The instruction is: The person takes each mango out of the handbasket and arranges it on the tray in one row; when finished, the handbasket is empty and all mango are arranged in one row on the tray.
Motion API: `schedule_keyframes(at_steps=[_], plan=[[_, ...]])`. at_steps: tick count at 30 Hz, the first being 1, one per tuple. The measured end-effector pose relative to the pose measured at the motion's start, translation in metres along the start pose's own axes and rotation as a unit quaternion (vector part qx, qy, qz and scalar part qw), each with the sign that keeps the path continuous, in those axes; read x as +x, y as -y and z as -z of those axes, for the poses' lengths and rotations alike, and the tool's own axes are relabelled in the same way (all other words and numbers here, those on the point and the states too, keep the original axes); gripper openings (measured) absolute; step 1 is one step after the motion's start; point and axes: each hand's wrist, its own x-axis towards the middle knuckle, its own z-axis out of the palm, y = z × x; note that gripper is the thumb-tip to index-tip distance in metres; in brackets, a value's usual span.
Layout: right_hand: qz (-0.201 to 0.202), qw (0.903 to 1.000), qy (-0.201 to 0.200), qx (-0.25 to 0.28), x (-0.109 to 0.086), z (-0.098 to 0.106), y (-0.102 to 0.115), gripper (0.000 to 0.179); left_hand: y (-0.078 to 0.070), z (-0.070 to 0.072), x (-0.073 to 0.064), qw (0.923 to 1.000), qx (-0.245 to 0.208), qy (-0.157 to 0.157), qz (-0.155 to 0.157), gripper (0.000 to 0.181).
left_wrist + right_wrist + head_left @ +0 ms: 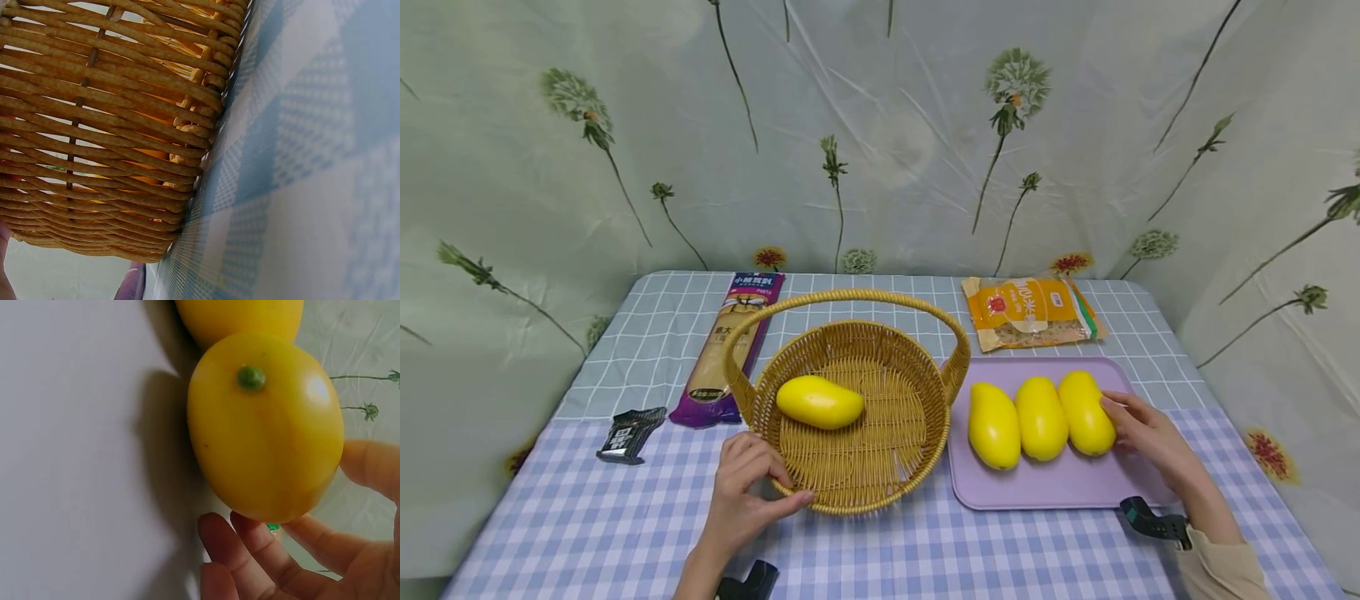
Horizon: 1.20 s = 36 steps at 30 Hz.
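A brown wicker basket (865, 492) with a tall arched handle stands at the middle of the table, one yellow mango (820, 402) lying inside. My left hand (741, 492) grips its near-left rim, thumb outside and fingers over the edge. The left wrist view shows mostly the basket's woven side (94, 137). On a lilac tray (1022, 496) to the right, three mangoes lie side by side. My right hand (1153, 437) holds the rightmost mango (1086, 414); in the right wrist view, thumb and fingers touch this mango (265, 437) on two sides.
A purple-ended pasta packet (722, 358) lies left of the basket, partly behind its handle. Nearer the left edge is a small black packet (631, 435). An orange grain bag (1033, 312) lies behind the tray. Checked cloth (910, 558) covers the table's front.
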Motion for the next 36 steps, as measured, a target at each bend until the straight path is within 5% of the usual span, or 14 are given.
schedule_keyframes(at_steps=[3,10,16,21,27,36], plan=[[0.016,0.9997,-0.016,-0.005,0.007,0.001,-0.013,0.083,0.0,0.0,0.0,1.0,-0.001,0.0,-0.001,0.038],[0.026,0.9956,-0.076,-0.049,-0.016,-0.001,0.02,0.064,0.0,0.001,0.0,1.0,0.003,0.004,0.002,0.038],[0.12,0.9635,-0.227,-0.074,-0.018,-0.006,0.022,0.043,-0.001,0.0,0.001,1.0,0.003,0.004,0.0,0.037],[0.187,0.9398,-0.284,-0.033,-0.014,-0.018,0.026,0.028,-0.002,0.0,0.001,1.0,0.004,0.005,0.002,0.037],[0.273,0.9222,-0.273,0.007,-0.029,-0.039,0.067,0.018,-0.002,0.001,0.001,1.0,0.005,0.006,0.006,0.037],[0.397,0.8976,-0.191,-0.01,-0.049,-0.068,0.125,0.029,-0.001,0.001,0.0,1.0,0.005,0.006,0.004,0.037]])
